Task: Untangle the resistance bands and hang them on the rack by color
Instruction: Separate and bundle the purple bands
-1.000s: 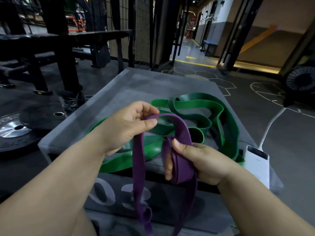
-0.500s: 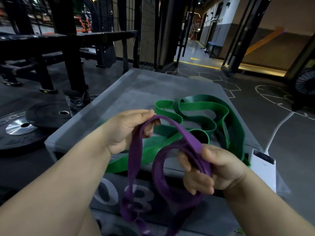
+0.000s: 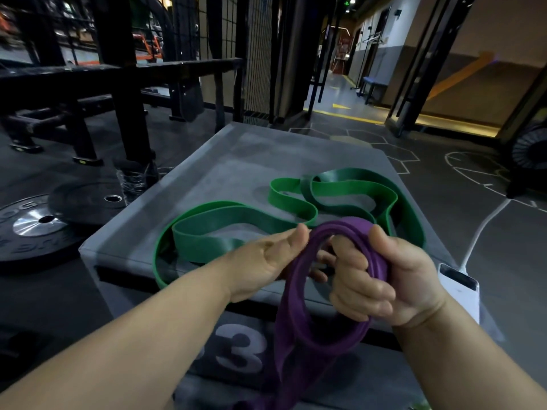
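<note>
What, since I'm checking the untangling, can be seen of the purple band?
The purple band is a flat, matte, rubbery-looking strip wound into several loops. The right hand grips the bunched coil at its top; fingers of the left hand pass through the loop. Its lower part hangs down before the grey box and leaves the frame.

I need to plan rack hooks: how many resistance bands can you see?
2 for certain: a purple band gripped in the right hand, the left hand against it, and a green band looped on the grey box. The green tangle may hide a second.
</note>
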